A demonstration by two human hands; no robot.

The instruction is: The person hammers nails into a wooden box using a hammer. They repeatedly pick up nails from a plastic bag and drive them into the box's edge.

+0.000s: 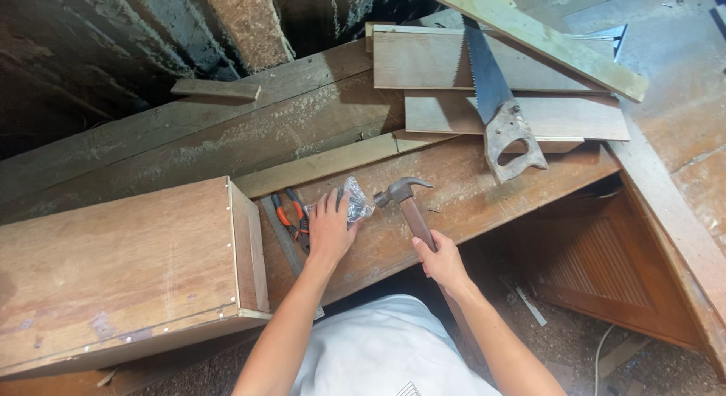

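Mid-frame, the left hand [330,229] lies open on a clear plastic bag [358,201] beside pliers [293,220]; the right hand [441,260] grips a claw hammer [407,201], with a handsaw [499,108] at upper right.

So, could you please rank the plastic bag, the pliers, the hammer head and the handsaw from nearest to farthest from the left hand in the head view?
From the left hand:
1. Plastic bag, under its fingertips.
2. Pliers, just left of it.
3. Hammer head, to its right.
4. Handsaw, up on the boards, far right.

Crumpled clear plastic packet [357,201] under left hand [330,228].
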